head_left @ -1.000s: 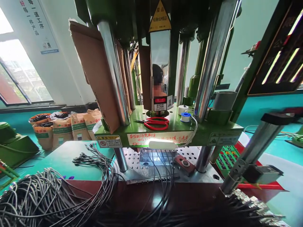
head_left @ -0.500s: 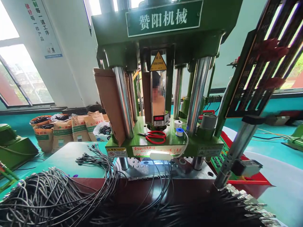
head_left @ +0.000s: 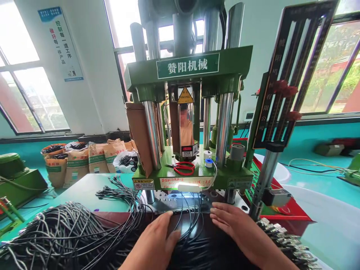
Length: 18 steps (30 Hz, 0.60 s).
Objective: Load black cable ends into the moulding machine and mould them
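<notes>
My left hand is over the dark table front, left of the thin black cables that hang from the press. Its thumb is apart from the fingers, and nothing shows in it. On the other side of those cables, my right hand is stretched out flat near the metal plate, holding nothing. The green press stands straight ahead. Red-handled pliers and a blue-white spool rest on its ledge, above a lit white lamp.
Heaped black cables cover the left front. More cable ends with metal connectors lie at the right front. A red tray and a metal post stand right of the press. Filled sacks are behind left.
Both my hands have come into view from below, on either side of the hanging cables. The camera view has tilted up, showing more of the press top.
</notes>
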### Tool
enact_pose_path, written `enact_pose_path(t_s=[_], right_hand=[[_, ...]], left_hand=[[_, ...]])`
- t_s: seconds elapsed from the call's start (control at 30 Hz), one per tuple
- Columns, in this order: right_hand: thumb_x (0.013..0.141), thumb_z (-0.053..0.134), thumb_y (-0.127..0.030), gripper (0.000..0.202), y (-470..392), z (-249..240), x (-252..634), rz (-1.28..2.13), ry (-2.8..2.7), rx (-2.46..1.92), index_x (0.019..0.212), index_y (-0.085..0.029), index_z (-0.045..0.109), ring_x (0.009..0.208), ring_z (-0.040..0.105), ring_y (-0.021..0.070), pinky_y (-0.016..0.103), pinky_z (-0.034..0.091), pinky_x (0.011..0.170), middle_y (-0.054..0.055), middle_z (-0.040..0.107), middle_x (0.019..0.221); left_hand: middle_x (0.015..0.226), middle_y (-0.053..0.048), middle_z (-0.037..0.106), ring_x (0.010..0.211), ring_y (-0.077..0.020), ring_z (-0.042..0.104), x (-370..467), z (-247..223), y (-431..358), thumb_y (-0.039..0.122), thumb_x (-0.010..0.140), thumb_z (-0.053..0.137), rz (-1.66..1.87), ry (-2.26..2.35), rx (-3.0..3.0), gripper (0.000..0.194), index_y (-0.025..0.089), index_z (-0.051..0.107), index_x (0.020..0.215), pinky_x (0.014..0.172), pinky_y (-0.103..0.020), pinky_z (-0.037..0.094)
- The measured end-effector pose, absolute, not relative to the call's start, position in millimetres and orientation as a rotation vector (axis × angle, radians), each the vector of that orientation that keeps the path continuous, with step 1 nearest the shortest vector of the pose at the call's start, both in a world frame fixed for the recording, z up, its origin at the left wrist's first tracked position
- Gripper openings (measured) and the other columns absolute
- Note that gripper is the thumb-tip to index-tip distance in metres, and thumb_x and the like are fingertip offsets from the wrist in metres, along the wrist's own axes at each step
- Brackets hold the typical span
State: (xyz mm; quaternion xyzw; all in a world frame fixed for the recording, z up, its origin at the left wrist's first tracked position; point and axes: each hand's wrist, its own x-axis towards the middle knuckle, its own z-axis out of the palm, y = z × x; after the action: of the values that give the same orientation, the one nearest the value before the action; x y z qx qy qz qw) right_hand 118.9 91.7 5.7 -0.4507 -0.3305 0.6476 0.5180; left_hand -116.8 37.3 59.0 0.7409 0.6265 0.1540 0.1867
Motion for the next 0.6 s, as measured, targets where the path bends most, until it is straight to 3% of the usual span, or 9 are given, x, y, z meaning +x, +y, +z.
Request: enact_pose_path(t_s=[0.1,0.3,0.43,0.6], right_hand=[[0.063,0.077,-0.024,0.031,117.5,-2.4,108.4,1.653,-0.709,-1.159,0.087,-0.014,0.060,0.084,0.069,0.0256,0.039,0.052,0.086,0.010,0.067,0.081],[0.074,0.059,-0.019,0.015,134.3,-9.2,94.4,1.927,-0.624,-1.193,0.085,-0.012,0.052,0.057,0.067,0.0217,0.032,0.054,0.058,0.012,0.065,0.067],[0.075,0.055,-0.018,0.018,134.5,-4.6,86.3,2.034,-0.590,-1.117,0.090,-0.009,0.052,0.058,0.067,0.0232,0.034,0.055,0.058,0.013,0.065,0.068],[0.075,0.056,-0.017,0.018,124.4,6.9,81.1,2.075,-0.509,-0.936,0.090,-0.009,0.055,0.059,0.067,0.0221,0.037,0.055,0.067,0.011,0.066,0.070]], left_hand=[[0.140,-0.015,0.047,0.129,-0.0278,0.044,-102.0,56.5,55.3,0.039,0.088,0.040,0.317,1.815,2.061,0.060,0.007,0.040,0.138,0.108,-0.041,0.032],[0.122,-0.016,0.063,0.117,-0.0291,0.055,-99.3,40.8,59.2,0.043,0.087,0.041,0.261,1.833,2.004,0.059,0.010,0.043,0.136,0.098,-0.039,0.038],[0.123,-0.015,0.062,0.116,-0.0277,0.055,-99.4,33.4,58.5,0.038,0.087,0.040,0.339,1.808,2.007,0.054,0.010,0.044,0.134,0.098,-0.038,0.038],[0.114,-0.008,0.066,0.105,-0.0217,0.060,-96.5,44.8,52.9,0.031,0.086,0.042,0.565,1.688,1.989,0.044,0.019,0.048,0.127,0.091,-0.030,0.044]])
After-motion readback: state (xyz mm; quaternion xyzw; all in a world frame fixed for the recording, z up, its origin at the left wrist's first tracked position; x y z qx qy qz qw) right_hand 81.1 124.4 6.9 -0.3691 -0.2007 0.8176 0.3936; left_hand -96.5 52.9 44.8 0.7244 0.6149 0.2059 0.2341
